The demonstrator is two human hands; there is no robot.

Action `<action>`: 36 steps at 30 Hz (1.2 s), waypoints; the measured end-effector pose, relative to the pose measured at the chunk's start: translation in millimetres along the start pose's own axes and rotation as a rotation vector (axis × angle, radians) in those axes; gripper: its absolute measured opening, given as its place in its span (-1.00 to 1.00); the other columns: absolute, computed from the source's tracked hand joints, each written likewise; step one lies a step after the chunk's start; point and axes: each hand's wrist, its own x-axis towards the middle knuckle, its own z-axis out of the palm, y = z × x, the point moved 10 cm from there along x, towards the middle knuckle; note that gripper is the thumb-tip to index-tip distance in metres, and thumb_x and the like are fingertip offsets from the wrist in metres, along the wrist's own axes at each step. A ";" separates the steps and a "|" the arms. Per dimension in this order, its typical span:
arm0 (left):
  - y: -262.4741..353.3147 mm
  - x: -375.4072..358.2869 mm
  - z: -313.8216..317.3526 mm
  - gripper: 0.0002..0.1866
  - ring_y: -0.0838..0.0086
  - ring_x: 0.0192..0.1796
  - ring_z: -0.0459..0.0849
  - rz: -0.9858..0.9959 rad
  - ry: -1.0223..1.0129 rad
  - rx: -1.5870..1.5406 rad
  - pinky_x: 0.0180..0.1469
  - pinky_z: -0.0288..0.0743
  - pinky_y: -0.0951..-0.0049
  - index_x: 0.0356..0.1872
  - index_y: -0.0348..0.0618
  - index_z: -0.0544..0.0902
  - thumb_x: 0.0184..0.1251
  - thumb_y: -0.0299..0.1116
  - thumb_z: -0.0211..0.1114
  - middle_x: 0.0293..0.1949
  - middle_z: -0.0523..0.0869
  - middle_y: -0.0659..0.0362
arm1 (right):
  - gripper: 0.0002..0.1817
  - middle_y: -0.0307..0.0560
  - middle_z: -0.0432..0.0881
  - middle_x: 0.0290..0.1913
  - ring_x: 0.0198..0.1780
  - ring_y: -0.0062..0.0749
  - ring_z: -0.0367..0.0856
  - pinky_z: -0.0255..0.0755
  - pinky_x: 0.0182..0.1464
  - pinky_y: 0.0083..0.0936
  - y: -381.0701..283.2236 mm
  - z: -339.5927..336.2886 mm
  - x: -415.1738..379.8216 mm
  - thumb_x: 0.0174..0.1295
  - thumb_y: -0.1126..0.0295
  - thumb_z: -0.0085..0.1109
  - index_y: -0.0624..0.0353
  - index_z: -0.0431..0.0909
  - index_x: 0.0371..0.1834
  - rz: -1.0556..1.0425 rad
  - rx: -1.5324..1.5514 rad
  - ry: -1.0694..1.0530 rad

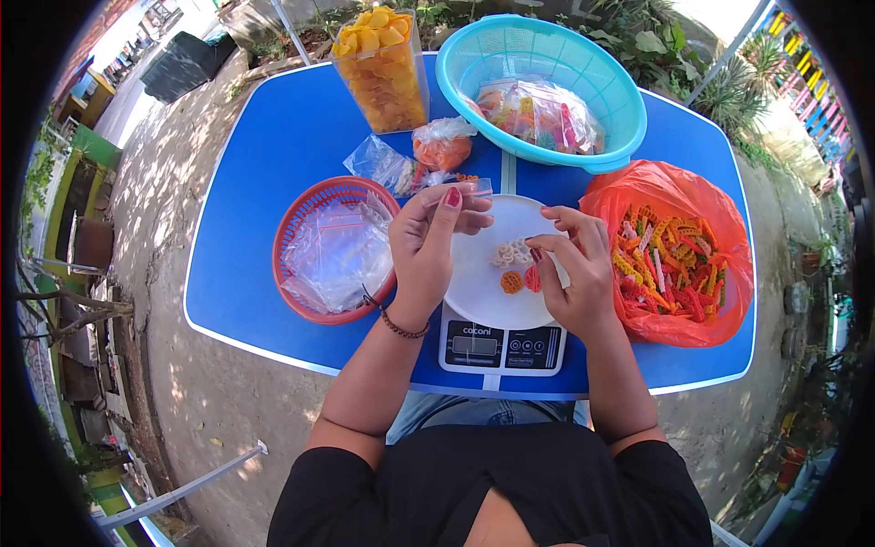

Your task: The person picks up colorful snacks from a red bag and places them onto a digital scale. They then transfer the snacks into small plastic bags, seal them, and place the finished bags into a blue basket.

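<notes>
My left hand (430,239) is raised at the left side of a white round plate (476,305), thumb pressed towards curled fingers. A small clear zip bag (476,187) with a red seal line sticks out beyond these fingers and seems pinched in them; its lower part is hidden. Over the plate's right side hovers my right hand (579,269), fingers bent and apart, with nothing visible between them. Beneath its fingertips lie white curly crackers (509,253), an orange lattice cracker (511,282) and a pink cracker (532,279), partly covered. The plate rests on a digital kitchen scale (501,348).
A red basket (290,296) of clear zip bags stands left. An orange plastic bag (597,314) of coloured crackers lies right. Behind are a turquoise basket (602,164) with filled bags, a tub of yellow chips (378,73) and knotted bags (444,144), all on a blue table (241,210).
</notes>
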 end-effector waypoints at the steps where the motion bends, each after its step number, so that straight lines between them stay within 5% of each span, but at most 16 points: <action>1: 0.1 -0.1 0.0 -0.72 0.29 -0.16 0.87 -0.001 0.000 0.001 -0.12 0.67 0.44 0.07 -0.30 0.66 0.69 -0.31 0.08 -0.12 0.83 -0.05 | -0.76 -0.03 0.63 0.13 0.00 -0.11 0.54 0.48 0.04 -0.27 -0.4 0.4 0.0 0.04 0.64 0.29 0.16 0.71 -0.21 -0.002 0.001 -0.004; 26: 3.6 -0.6 2.7 -0.71 0.33 -0.16 0.86 0.029 -0.050 -0.024 -0.13 0.65 0.47 0.11 -0.30 0.67 0.67 -0.30 0.13 -0.09 0.83 -0.04 | -0.81 -0.18 0.60 0.00 -0.07 -0.20 0.48 0.43 0.02 -0.29 -5.3 18.6 -3.4 -0.04 0.38 0.54 0.12 0.72 -0.37 0.007 0.025 -0.280; 36: 10.0 -8.5 17.2 -0.79 0.39 -0.11 0.85 0.058 -0.076 0.082 -0.04 0.72 0.48 0.02 -0.36 0.73 0.43 -0.53 0.40 -0.13 0.86 0.02 | -0.75 -0.01 0.75 -0.17 -0.16 -0.17 0.64 0.51 -0.10 -0.38 4.7 -17.1 -1.9 0.04 0.65 0.44 0.23 0.67 -0.20 0.020 0.264 0.128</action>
